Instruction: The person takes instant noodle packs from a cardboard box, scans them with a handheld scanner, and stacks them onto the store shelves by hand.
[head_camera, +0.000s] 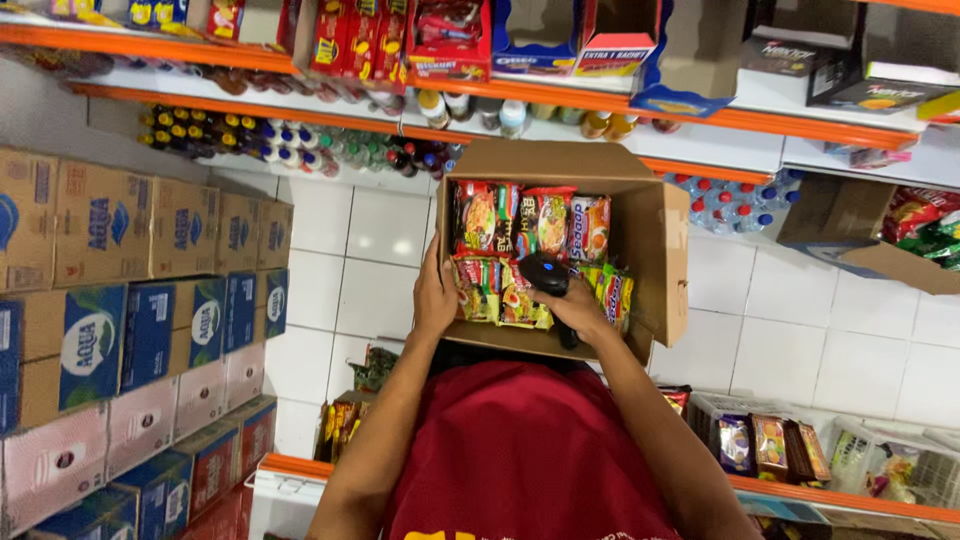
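Shop aisle, looking straight down my own front. My left hand (436, 296) is pressed flat against the left wall of an open cardboard box (655, 235), fingers spread wide along the outside edge, steadying it against my chest. My right hand (578, 308) is inside the box's near edge, closed around a black handheld scanner (546, 272) that shows a small blue light on top; the scanner's head sits just over the noodle packets (520, 250). Those packets fill the box in rows, standing on edge, red, yellow and green wrappers, packed touching one another. Box flaps are folded open, the far one toward the shelves, the right one standing up tall. My red shirt (525, 450) takes up the lower middle of the view, directly beneath the box. To my left, stacked cartons (130, 330) in brown, blue and pink rise in a wall, well apart from the box. Ahead, orange-edged shelves (720, 118) carry snack boxes on the upper tier and small bottles (290, 140) with coloured caps below. White floor tiles (350, 250) show between the stacks and the shelving. Lower right, a low shelf holds more wrapped snack packs (765, 445), near my right elbow. Another open brown carton (850, 235) sits at far right.
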